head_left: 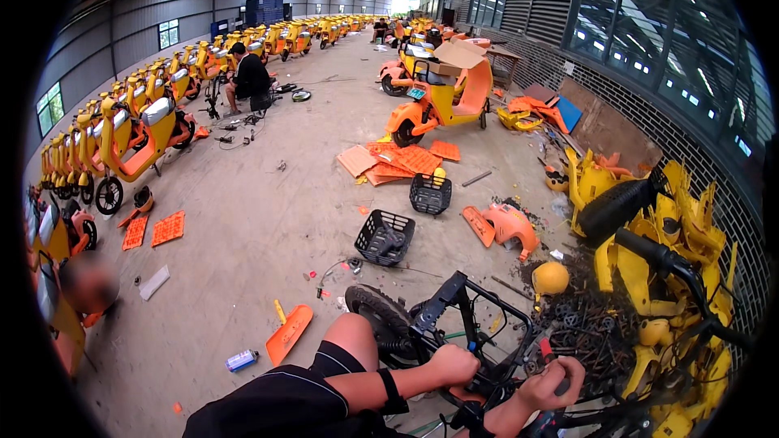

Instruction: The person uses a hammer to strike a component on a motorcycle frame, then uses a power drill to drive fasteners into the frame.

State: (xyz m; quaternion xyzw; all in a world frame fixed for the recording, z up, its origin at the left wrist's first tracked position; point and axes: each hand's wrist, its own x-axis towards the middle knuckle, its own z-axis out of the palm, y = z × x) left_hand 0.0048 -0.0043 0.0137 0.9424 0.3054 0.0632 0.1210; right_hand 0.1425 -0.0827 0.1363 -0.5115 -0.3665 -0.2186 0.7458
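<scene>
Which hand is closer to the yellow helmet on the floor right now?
Right. The right hand sits just below the yellow helmet; the left hand is farther left.

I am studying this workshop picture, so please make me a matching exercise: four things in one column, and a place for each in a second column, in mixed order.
Things:
1. left hand
2. right hand
3. two black baskets
4. heap of yellow body panels

Places:
A. on the bare concrete floor, in the middle
B. by the right wall
C. gripping the black bicycle frame
D. closed on a red-handled tool, beside the pile of dark screws

Pairs: 1-C, 2-D, 3-A, 4-B
</scene>
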